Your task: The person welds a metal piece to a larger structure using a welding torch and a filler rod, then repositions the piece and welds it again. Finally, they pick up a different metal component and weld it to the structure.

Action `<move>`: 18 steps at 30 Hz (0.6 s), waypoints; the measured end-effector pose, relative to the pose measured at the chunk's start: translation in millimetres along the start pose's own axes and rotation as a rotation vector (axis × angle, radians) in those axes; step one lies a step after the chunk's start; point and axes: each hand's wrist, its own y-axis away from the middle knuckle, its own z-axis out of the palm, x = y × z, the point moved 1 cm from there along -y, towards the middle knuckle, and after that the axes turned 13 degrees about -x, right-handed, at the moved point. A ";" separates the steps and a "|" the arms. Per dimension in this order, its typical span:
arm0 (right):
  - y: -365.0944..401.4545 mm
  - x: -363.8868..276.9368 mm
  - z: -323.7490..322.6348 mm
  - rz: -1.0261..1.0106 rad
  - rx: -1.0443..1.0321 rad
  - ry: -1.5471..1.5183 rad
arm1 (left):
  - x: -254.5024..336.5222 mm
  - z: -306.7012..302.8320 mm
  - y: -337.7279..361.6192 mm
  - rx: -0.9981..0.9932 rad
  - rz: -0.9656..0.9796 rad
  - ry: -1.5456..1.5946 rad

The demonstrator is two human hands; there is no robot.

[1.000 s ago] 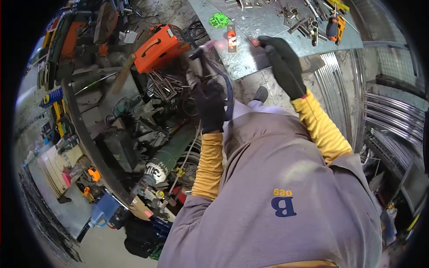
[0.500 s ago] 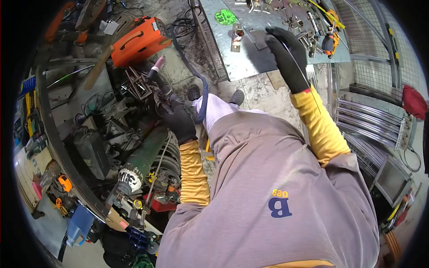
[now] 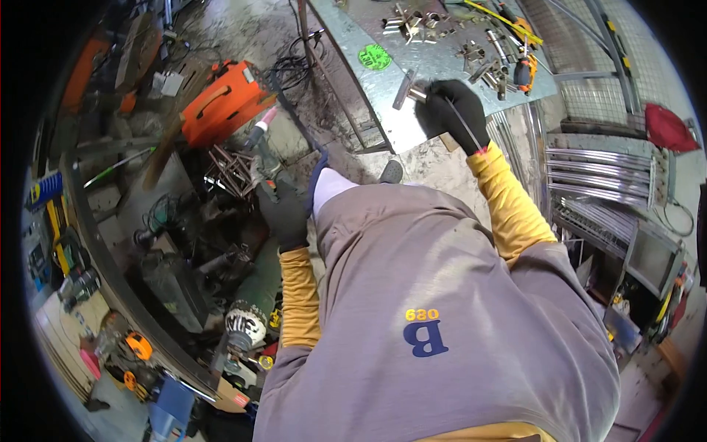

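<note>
A TIG welding torch [image 3: 263, 127] is held in the curled fingers of the left hand [image 3: 283, 212], near the orange case [image 3: 224, 103]. A small metal bracket [image 3: 404, 90] is gripped at its short tube by the right hand's [image 3: 454, 112] closed fingers, at the metal-topped table [image 3: 384, 82], and a thin rod [image 3: 464, 119] is also carried there, slanting across the glove.

Tilted pink-nozzled torch [image 3: 259, 134], slanting rod [image 3: 462, 118], metal bracket [image 3: 404, 90] at tabletop [image 3: 438, 60]
</note>
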 end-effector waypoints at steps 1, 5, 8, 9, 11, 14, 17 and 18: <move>11.6 -4.1 0.5 0.006 -0.019 -0.082 | 5.2 -7.0 -7.7 -0.018 -0.044 0.128; 50.4 -42.7 7.6 0.027 0.070 -0.062 | 37.4 -36.7 -32.0 -0.137 -0.075 0.186; 57.8 -34.7 13.6 0.064 0.245 -0.123 | 73.9 -47.6 -46.1 -0.306 0.052 0.220; 56.9 -32.6 13.5 0.076 0.339 -0.121 | 84.9 -50.3 -51.4 -0.439 0.165 0.003; 50.6 -28.7 16.2 0.131 0.350 -0.286 | 78.9 -43.9 -70.1 -0.595 0.466 -0.292; 40.5 -28.2 31.0 0.085 0.396 -0.366 | 137.8 -21.6 -67.0 -0.916 0.279 -0.127; 41.7 -37.0 55.4 0.050 0.385 -0.318 | 152.6 1.9 -74.9 -0.970 0.234 -0.269; 46.1 -46.8 61.9 0.054 0.398 -0.285 | 158.0 7.1 -77.5 -0.990 0.181 -0.327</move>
